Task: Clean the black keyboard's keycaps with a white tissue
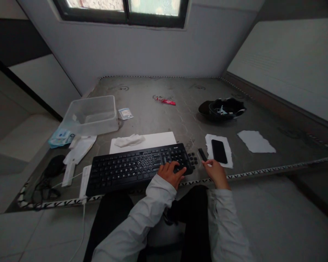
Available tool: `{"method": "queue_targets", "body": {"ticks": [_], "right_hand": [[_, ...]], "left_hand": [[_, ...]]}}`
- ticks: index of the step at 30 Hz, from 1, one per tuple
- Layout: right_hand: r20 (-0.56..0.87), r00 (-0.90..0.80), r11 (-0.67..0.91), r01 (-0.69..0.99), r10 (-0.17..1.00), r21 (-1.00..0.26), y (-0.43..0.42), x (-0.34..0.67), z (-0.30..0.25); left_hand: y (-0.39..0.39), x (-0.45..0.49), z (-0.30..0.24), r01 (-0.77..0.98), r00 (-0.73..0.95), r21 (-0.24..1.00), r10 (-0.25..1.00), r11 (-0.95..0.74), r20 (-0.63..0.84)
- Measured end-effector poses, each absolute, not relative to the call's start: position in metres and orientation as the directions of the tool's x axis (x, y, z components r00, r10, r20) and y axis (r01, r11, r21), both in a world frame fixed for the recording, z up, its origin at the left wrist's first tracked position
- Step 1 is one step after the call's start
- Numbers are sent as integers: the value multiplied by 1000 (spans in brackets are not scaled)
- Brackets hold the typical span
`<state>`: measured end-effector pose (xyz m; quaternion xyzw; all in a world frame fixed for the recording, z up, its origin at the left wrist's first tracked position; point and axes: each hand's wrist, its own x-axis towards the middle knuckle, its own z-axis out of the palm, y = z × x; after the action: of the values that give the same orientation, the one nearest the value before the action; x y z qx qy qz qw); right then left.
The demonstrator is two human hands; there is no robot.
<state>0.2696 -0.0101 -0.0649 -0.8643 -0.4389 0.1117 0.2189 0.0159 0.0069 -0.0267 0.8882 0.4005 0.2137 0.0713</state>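
Observation:
A black keyboard (136, 165) lies at the mattress's front edge, its right end near me. My left hand (171, 174) rests on the number pad with fingers apart, thumb and index finger spread over the keys. Just right of the keyboard sit several loose black keycaps (192, 160). My right hand (215, 173) is closed in a pinch beside them. Its fingertips are at the near end of a small black bar (202, 154); whether they grip the bar or something smaller I cannot make out.
A black phone (219, 151) lies on white paper to the right, with another paper piece (257, 141) beyond. Behind are a dark cap (221, 109) and a red wrapper (166, 101). Left stand a clear plastic box (98, 123), a tissue (129, 140) and a black cable (42, 185).

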Motion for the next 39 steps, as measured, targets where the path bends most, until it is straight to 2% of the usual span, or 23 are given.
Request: {"method": "queue_targets", "body": {"ticks": [10,16,25,32,35,39], "right_hand": [[-49,584,-550,729,810,-407,-4,273,-101],[-104,619,-607,699,778,-378,1,271,-114],[-81,629,-606,694,773,-388,11,266,-123],[-81,624,-596,689,777,-413,12,262,-126],[-59,639,-596,676,767,-433,7,264,-118],[42,658,-537,648,752,-540,-2,264,-87]], "left_hand": [[5,19,-27,707,565,294,764,-643,313],[4,20,-30,685,566,285,736,-671,372],[3,21,-31,688,547,285,735,-668,401],[3,14,-30,573,419,468,731,-673,538],[6,10,-29,551,345,512,738,-659,579],[11,7,-27,537,292,535,738,-653,608]]}}
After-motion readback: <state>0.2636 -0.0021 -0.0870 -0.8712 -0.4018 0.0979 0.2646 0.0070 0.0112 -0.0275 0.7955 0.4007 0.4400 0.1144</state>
